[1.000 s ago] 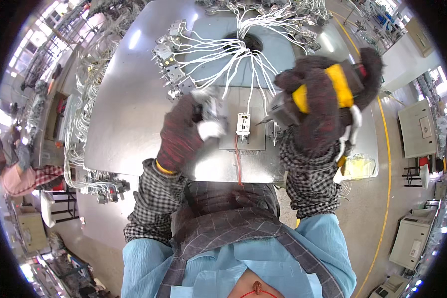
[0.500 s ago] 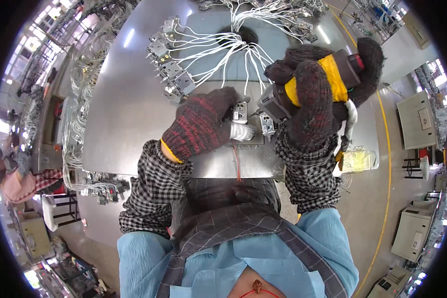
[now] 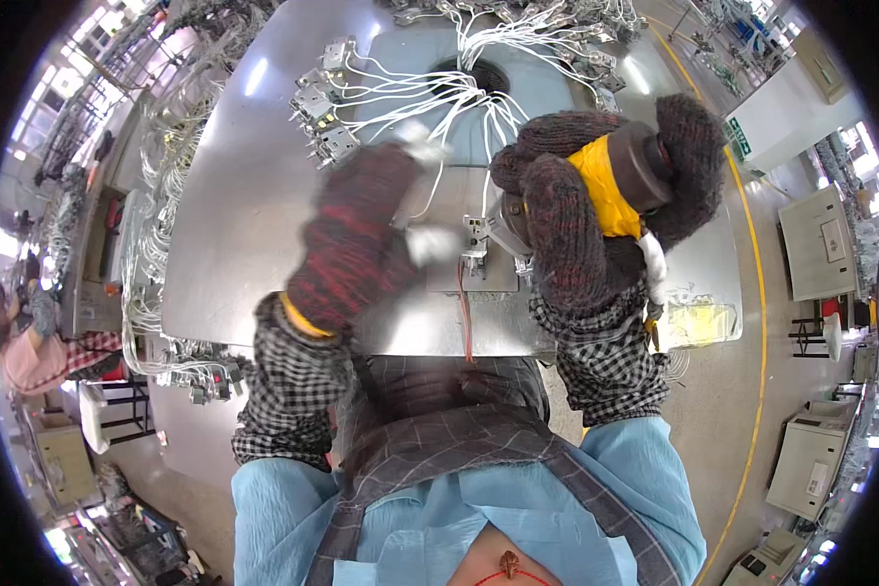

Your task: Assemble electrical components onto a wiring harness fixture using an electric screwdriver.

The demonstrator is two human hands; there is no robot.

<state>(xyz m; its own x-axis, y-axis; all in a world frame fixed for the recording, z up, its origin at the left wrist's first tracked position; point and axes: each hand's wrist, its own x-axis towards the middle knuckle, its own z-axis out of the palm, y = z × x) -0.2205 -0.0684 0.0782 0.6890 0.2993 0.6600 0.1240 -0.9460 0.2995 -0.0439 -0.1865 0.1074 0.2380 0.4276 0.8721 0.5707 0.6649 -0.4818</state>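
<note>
My right hand (image 3: 564,220), in a dark knitted glove, grips a dark handheld power tool (image 3: 605,186) with yellow tape round its body. The tool's nose points left, close to a small metal box with a white lead (image 3: 475,239) on the metal tabletop. A second box beneath the tool is mostly hidden. My left hand (image 3: 356,230), in a dark red and black glove with white fingertips, is blurred left of the box. Its thumb and fingers look spread apart, and a white wire passes by them.
Several metal boxes (image 3: 314,105) on white wires fan out around a round hole (image 3: 478,78) in the table (image 3: 229,220). A reddish wire (image 3: 465,313) hangs over the near edge. Bundled cables (image 3: 156,215) lie at the left. A person (image 3: 43,356) sits far left.
My left hand has let go of the box at the centre and moved left and slightly away from me. The right hand has brought the tool a little left, over the boxes.
</note>
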